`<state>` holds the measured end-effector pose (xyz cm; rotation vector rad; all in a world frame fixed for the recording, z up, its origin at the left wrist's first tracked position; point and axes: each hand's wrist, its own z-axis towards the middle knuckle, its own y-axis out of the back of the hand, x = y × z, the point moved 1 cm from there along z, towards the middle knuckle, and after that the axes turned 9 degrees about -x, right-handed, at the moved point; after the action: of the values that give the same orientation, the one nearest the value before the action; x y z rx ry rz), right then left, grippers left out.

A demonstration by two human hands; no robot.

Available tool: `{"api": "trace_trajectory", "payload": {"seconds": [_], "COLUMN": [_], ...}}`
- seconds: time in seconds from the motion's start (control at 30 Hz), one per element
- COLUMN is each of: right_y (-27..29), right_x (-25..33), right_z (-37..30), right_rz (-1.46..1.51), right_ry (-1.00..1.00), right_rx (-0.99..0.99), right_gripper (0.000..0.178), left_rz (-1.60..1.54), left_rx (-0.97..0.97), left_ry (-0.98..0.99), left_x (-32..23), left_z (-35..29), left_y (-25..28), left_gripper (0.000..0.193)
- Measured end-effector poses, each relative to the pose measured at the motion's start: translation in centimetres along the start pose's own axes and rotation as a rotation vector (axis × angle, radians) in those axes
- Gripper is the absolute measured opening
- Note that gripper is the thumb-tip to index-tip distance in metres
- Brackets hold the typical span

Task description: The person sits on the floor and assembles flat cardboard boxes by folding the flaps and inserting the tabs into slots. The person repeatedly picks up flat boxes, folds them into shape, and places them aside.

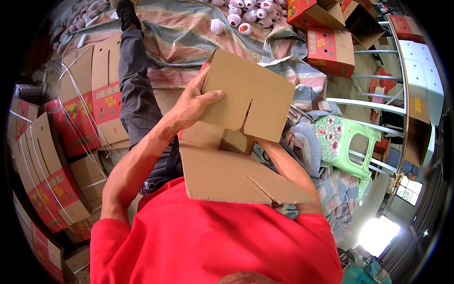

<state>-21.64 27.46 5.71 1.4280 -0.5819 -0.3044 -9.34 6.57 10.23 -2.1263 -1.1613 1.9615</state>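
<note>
1. Left hand: closed in a pinch on the left edge of a slotted flap, thumb flat on the tan face, fingers mostly hidden behind.
2. Right hand: concealed by the cardboard (its grip cannot be told); the right forearm runs in beneath the near flap.
3. Cardboard carton, tan, a touch of red at its left edge: held up in front of the chest, near flap folded out toward the red shirt, that flap's right corner overlapping the forearm.
4. Leg in dark trousers, black shoe: stretched forward, left of the carton.
5. Striped sheet: spread ahead, foam-netted fruit heaped toward its far right.
6. Red-and-tan boxes: beside the sheet's right edge.
7. Green stool, flowered seat: right of the carton, by the sheet's rumpled right edge.
8. Bundled cartons, white-strapped: beyond the sheet's near left corner.
</note>
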Motion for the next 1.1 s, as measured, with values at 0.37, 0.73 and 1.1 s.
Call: {"api": "trace_trajectory", "payload": {"seconds": [0.37,0.73,1.1], "right_y": [-2.0,-3.3,-3.0], "right_x": [-1.7,-1.8,-1.9], "right_z": [-3.4,-4.6,-4.9], "right_rz": [0.604,0.623,0.684], "right_ry": [-0.23,-0.211,-0.298], "right_rx": [-0.32,-0.178,-0.243], "right_gripper": [0.022,0.029,0.047], "left_rz": [0.699,1.085,1.07], "left_rx": [-0.175,0.378,0.12], "left_ry": [-0.286,-0.391,-0.504], "left_x": [1.2,-1.4,1.6], "left_z": [3.9,3.2,5.0], "left_y": [1.9,5.6,6.1], "left_gripper": [0.048,0.11,0.064]}}
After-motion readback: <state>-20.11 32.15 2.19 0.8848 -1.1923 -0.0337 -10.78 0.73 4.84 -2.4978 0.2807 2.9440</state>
